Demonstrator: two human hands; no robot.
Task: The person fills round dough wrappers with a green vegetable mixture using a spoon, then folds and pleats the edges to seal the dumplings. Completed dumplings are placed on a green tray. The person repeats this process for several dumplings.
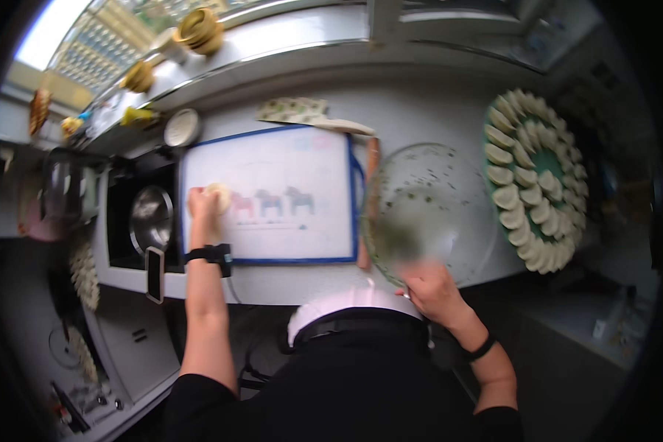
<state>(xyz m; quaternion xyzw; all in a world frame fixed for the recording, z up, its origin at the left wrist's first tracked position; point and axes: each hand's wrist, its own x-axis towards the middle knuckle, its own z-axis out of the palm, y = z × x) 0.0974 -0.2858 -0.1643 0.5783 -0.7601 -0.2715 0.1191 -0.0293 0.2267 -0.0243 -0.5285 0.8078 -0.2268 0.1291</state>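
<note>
My left hand is over the left part of a white cutting board with a blue rim and printed horses. Its fingers pinch a round, pale dough wrapper. At the near edge of a large glass bowl, my right hand is closed around the thin handle of a utensil, perhaps a spoon. Motion blur hides the utensil's head. Dark green filling shows blurred just beyond that hand. Green bits cling to the bowl's inner wall.
A green tray right of the bowl carries rings of folded dumplings. A wooden rolling pin lies between board and bowl. A steel pot sits at left, near a phone at the counter edge. Behind the board is a patterned cloth.
</note>
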